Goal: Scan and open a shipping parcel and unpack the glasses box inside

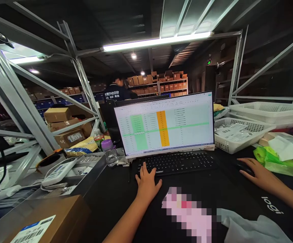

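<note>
Dim warehouse. Metal frame point(82, 77) spans the left and top, light tube point(156, 41) upper center, carton shelves point(161, 84) behind, a person in a dark shirt point(116, 92) upper center-left.

Desk surface: black mat point(227, 190), "logi" print lower right. Monitor point(179, 135) at center, spreadsheet up, green and orange columns. Left edge bounded by brown box point(70, 216) lower left, metal-walled tray point(94, 172) above it. Right edge: white basket point(222, 143), green bag point(279, 163) below it.

Keyboard point(184, 162) sits mid-frame, just below the monitor. Gray cloth point(255, 227) and pixelated pink item point(189, 212) take the bottom edge; mat shows between them and the keyboard, and between keyboard and mouse.

Left hand point(146, 182): fingers spread on keyboard's left end, gripping nothing. Right hand point(259, 172): closed over black mouse point(246, 168), center right. Purple-capped bottle point(110, 153) stands left of monitor.
</note>
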Action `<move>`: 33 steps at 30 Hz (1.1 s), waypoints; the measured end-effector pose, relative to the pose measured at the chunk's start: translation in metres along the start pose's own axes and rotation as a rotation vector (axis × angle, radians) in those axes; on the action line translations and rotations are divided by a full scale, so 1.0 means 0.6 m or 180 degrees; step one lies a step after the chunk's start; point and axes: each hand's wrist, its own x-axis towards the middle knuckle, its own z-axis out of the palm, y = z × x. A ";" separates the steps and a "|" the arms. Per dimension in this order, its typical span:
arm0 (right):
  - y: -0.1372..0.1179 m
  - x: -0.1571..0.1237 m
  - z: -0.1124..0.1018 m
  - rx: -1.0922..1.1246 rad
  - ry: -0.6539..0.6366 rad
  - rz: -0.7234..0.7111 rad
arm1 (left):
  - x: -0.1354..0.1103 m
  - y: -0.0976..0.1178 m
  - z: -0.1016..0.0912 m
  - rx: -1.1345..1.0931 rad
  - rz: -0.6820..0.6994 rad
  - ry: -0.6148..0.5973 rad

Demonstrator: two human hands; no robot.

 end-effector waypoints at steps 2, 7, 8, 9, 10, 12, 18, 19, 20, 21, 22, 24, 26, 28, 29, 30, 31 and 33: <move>0.003 -0.001 0.002 0.0012 -0.0012 0.0001 | -0.001 0.001 -0.003 0.0061 0.0022 -0.0003; 0.005 -0.001 0.003 -0.0023 0.0021 -0.0045 | -0.006 0.009 -0.004 0.0349 0.0072 0.0143; 0.005 -0.001 0.003 -0.0034 0.0030 -0.0049 | -0.007 0.010 -0.004 0.0393 0.0083 0.0155; 0.003 -0.001 0.001 -0.0048 0.0042 -0.0047 | -0.008 0.011 -0.003 0.0426 0.0090 0.0162; 0.002 -0.002 0.000 -0.0064 0.0052 -0.0036 | -0.008 0.011 -0.003 0.0446 0.0086 0.0161; -0.001 -0.002 -0.004 -0.0112 0.0057 0.0025 | -0.008 0.011 -0.001 0.0458 0.0065 0.0159; 0.000 -0.004 -0.005 -0.0286 0.0017 0.0074 | -0.008 0.010 0.000 0.0507 0.0047 0.0109; 0.002 -0.005 -0.004 -0.0299 0.0034 0.0055 | -0.008 0.010 0.000 0.0509 0.0050 0.0106; 0.003 -0.005 -0.003 -0.0306 0.0053 0.0039 | -0.008 0.011 -0.001 0.0510 0.0055 0.0103; 0.004 -0.005 -0.003 -0.0309 0.0063 0.0020 | -0.008 0.011 -0.001 0.0510 0.0057 0.0103; 0.003 -0.005 -0.003 -0.0311 0.0065 0.0003 | -0.008 0.012 -0.001 0.0510 0.0058 0.0105; 0.001 -0.004 -0.005 -0.0316 0.0037 0.0006 | -0.008 0.012 -0.002 0.0506 0.0056 0.0104; -0.004 -0.004 -0.009 -0.0327 -0.0026 0.0059 | -0.008 0.012 -0.002 0.0494 0.0057 0.0103; -0.010 -0.003 -0.013 -0.0343 -0.0070 0.0112 | -0.008 0.011 -0.002 0.0481 0.0063 0.0092; -0.013 -0.002 -0.015 -0.0350 -0.0081 0.0113 | -0.008 0.011 -0.002 0.0478 0.0064 0.0085; -0.015 -0.002 -0.016 -0.0357 -0.0082 0.0100 | -0.008 0.011 -0.002 0.0478 0.0064 0.0081; -0.017 -0.001 -0.017 -0.0360 -0.0075 0.0085 | -0.008 0.011 -0.002 0.0476 0.0064 0.0080; -0.019 -0.001 -0.018 -0.0354 -0.0065 0.0071 | -0.008 0.011 -0.002 0.0469 0.0064 0.0087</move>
